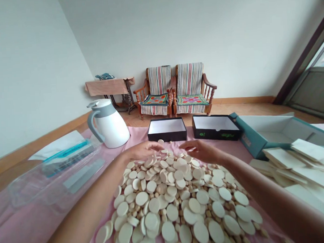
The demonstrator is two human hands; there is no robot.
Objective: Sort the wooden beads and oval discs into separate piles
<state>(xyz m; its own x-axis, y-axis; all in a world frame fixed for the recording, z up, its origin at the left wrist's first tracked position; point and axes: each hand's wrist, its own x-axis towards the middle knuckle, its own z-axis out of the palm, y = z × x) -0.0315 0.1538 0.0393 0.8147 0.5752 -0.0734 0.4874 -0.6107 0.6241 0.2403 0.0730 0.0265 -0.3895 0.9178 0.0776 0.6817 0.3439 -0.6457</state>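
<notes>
A broad heap of pale round wooden discs spreads over the pink cloth, with small wooden pieces mixed in among them. At the far left edge of the heap is my left hand, fingers stretched toward the middle. My right hand faces it from the other side, its fingers also extended. Both look empty, with a gap between them where a few discs lie. Whether the fingertips touch the discs I cannot tell.
Behind the heap stand two black open boxes, a left one and a right one. A teal box and stacked pale square boards occupy the right. A white jug and clear plastic packaging are on the left.
</notes>
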